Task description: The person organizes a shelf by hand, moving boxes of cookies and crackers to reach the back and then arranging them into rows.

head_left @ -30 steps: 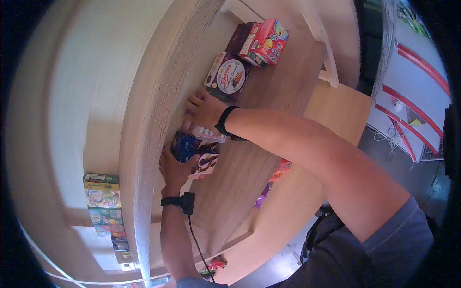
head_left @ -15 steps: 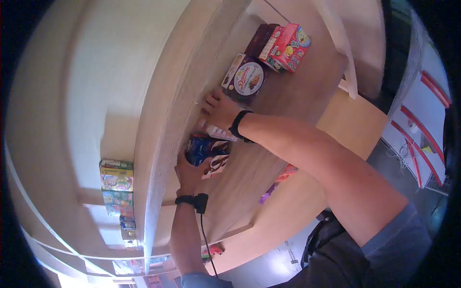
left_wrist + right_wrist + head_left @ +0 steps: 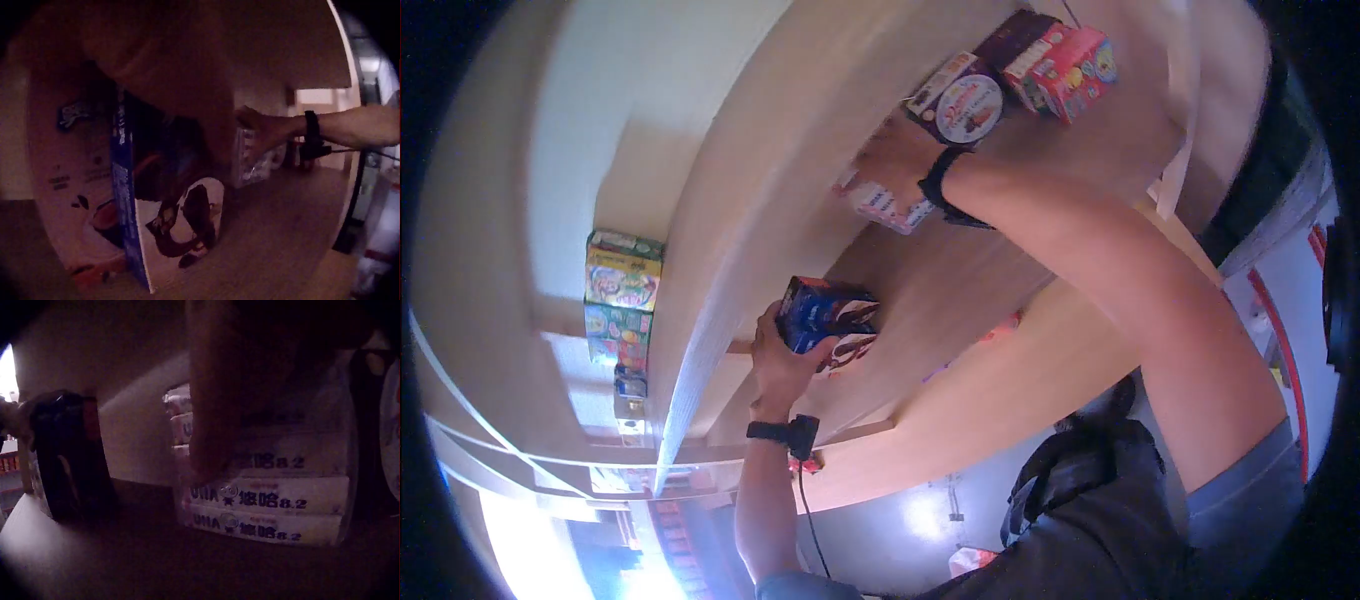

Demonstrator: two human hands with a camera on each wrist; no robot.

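My left hand (image 3: 782,365) grips a blue snack box (image 3: 825,312) with chocolate pictures, its thumb along the near side. In the left wrist view the picture panel of the box (image 3: 187,234) stands upright close to the shelf board. Farther along the shelf, my right hand (image 3: 900,165) holds a clear-wrapped stack of white and pink candy packs (image 3: 887,205). Its fingers come down over the front of the stack (image 3: 269,494) in the right wrist view; the back is hidden. A gap of bare shelf lies between the two held things.
Beyond my right hand stands a purple Danisa cookie box (image 3: 968,105), with a red and pink box (image 3: 1075,75) behind it. The shelf edge above (image 3: 730,190) runs close over both hands. Several small boxes (image 3: 622,285) line the upper shelf. A cable hangs from my left wrist.
The blue box has slid away from the candy stack in my left hand, opening a gap between them. My right hand stays on the stack. The head view has turned.
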